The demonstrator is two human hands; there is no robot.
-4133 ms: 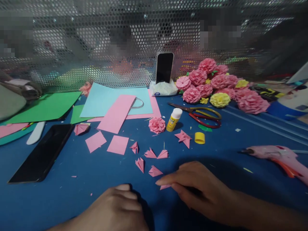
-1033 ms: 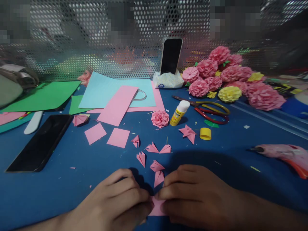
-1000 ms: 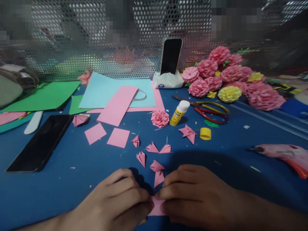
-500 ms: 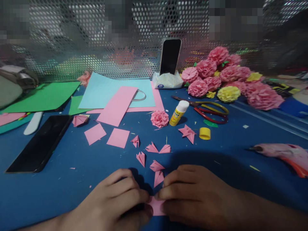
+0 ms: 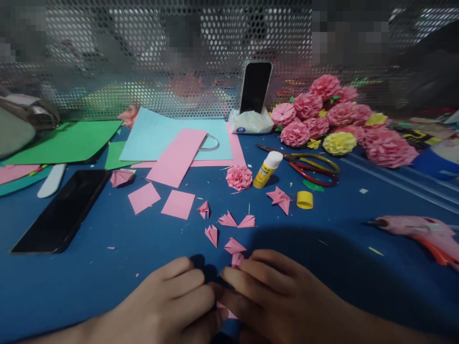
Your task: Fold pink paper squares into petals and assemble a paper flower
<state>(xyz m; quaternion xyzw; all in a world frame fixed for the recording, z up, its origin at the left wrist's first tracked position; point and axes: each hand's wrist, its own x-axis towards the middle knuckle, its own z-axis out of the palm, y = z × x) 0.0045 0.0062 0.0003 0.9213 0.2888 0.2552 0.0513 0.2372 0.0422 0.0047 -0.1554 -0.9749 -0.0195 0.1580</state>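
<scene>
Near the front edge of the view, my left hand (image 5: 175,298) and my right hand (image 5: 279,296) meet over a small piece of pink paper (image 5: 231,315). Both are closed on it, with curled fingers, and they cover most of it. The right index finger stretches across toward the left fingertips. Just beyond lie several small folded pink paper pieces (image 5: 234,245), one partly behind my right fingers. Farther off are two pink paper squares (image 5: 178,204), a folded pink star (image 5: 279,199) and a round pink paper flower (image 5: 239,177).
A capless glue stick (image 5: 265,173) stands beside its yellow cap (image 5: 304,200) and scissors (image 5: 315,167). A glue gun (image 5: 416,225) lies right, a phone (image 5: 62,210) left. Paper flowers (image 5: 308,105), blue paper (image 5: 158,138) and an upright phone (image 5: 256,88) line the perforated metal panel (image 5: 143,67).
My right fingers have moved left across the pink paper, right up to my left fingertips, so less of it shows. The view has shifted slightly.
</scene>
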